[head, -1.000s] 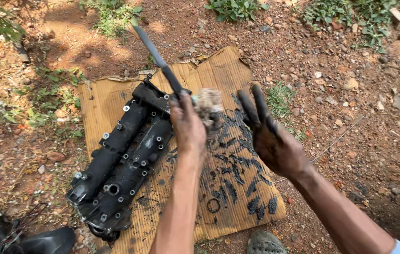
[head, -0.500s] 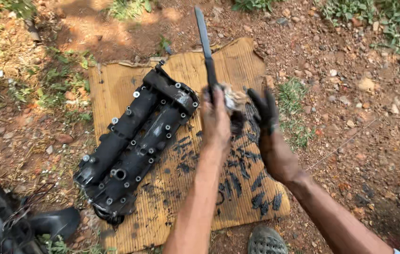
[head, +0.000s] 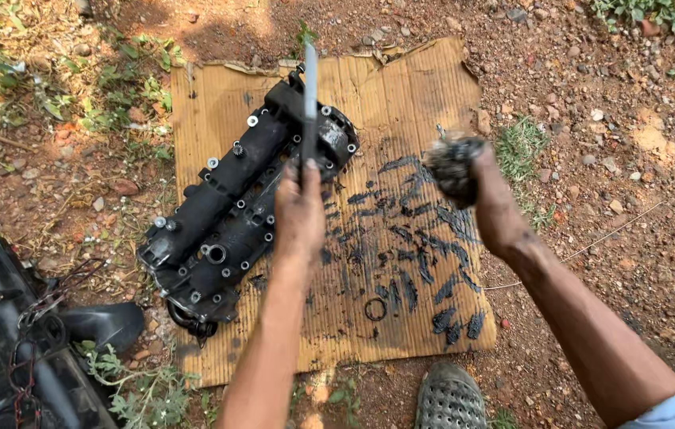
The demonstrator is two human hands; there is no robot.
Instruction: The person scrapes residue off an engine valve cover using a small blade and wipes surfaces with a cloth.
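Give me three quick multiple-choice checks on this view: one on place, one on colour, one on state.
1. The black engine cover lies on:
A. the cardboard sheet
B. bare soil
C. a bench

2. The smears on the cardboard are:
A. white
B. black
C. red

3. The right hand is:
A. open and flat
B. closed on a dirty rag wad
C. resting on the ground

Answers:
1 A, cardboard shows around the cover.
2 B, dark streaks beside the cover.
3 B, fingers wrap the wad; the left hand grips a flat blade.

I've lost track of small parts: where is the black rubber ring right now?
In the head view, the black rubber ring lies flat on the cardboard sheet, near its lower edge, among the black grease smears, right of the engine cover and below the left hand.
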